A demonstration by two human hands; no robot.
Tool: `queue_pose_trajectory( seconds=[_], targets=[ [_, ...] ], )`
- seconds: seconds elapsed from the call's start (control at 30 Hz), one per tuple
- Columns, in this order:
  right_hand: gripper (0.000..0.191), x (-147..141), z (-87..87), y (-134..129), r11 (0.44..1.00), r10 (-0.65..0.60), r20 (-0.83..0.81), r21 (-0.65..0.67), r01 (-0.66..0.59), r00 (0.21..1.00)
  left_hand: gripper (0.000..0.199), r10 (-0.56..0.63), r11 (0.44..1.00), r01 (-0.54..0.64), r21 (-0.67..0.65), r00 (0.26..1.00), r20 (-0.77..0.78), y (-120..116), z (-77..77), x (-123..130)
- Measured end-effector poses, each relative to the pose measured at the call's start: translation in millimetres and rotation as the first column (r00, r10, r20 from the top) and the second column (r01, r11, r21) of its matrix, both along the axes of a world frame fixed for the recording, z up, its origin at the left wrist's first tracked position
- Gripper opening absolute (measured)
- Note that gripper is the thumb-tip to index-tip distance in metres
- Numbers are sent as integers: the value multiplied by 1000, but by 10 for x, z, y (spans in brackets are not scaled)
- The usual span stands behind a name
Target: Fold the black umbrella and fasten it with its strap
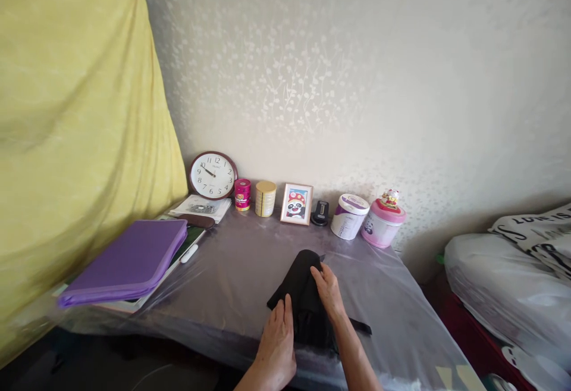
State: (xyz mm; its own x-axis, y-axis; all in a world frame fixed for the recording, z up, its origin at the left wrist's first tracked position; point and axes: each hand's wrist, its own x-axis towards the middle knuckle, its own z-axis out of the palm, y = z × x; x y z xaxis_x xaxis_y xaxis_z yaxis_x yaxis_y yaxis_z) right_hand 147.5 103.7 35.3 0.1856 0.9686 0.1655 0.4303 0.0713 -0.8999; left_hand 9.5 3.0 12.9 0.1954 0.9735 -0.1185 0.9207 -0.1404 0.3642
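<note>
A black cloth bundle (303, 296) lies near the front edge of the plastic-covered table (232, 272); its exact kind does not show. It looks folded or rolled, and a black strap end (361, 327) sticks out on the right. My left hand (277, 340) holds the bundle's near left side, fingers close together along the cloth and palm turned inward. On its upper right side, my right hand (328, 291) grips the cloth between thumb and fingers. Both hands partly cover the bundle's lower part.
A purple folder (129, 260) lies at the left beside a white oval object (190, 253). Along the wall stand a clock (214, 175), a pink can (242, 194), a yellow tin (265, 199), a framed panda picture (296, 204), a black device (320, 213) and two tubs (350, 217).
</note>
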Motion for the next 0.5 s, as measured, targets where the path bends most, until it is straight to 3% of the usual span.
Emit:
queue_pose_trajectory(
  seconds=[0.3,0.5],
  targets=[
    [43,-241,-69,162,1000,12,80,-1,-12,997,92,-12,999,10,40,999,31,49,-131,-30],
    [40,-342,-94,205,988,105,218,-130,-78,970,75,-6,993,-2,122,998,66,51,-251,-60]
  ],
)
